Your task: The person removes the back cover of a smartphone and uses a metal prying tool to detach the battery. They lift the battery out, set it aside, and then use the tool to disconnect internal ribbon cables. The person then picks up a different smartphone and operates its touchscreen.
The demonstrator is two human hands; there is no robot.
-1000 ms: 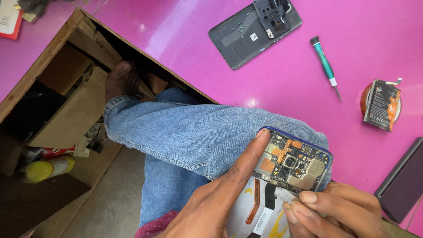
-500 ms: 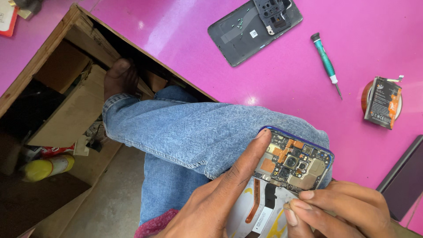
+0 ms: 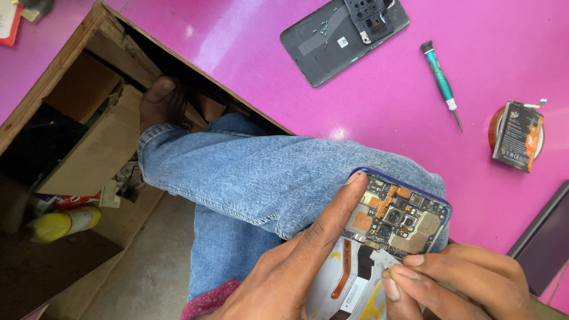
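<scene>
Phone with its back off (image 3: pixel 391 228) rests on the person's denim-clad knee (image 3: pixel 261 178), circuit board and camera modules bare, a blue rim showing along the top edge. From the left, the wooden compartment (image 3: pixel 71 118) under the table holds brown cardboard, a yellow bottle (image 3: pixel 62 220) lying on its side and some crumpled wrappers, with a bare foot (image 3: pixel 163 102) resting at its edge. The left hand (image 3: pixel 296 266) steadies the phone, its forefinger laid along the left edge up to the top corner, grip flat against the frame rather than closed around it. The right hand (image 3: pixel 456 281) pinches thumb and forefinger narrowly together at the lower edge of the board; whether something tiny sits between the tips I cannot tell. For work this fine, I'd judge it wise to keep the phone braced on the knee and pull gently, straight off the board. On the pink table (image 3: pixel 385 112) lie the grey back cover (image 3: pixel 329 44), acting as a tray for a black camera frame (image 3: pixel 370 15) and a few small screws, then a teal screwdriver (image 3: pixel 440 77), and a battery (image 3: pixel 517 136) set on a round roll of tape.
</scene>
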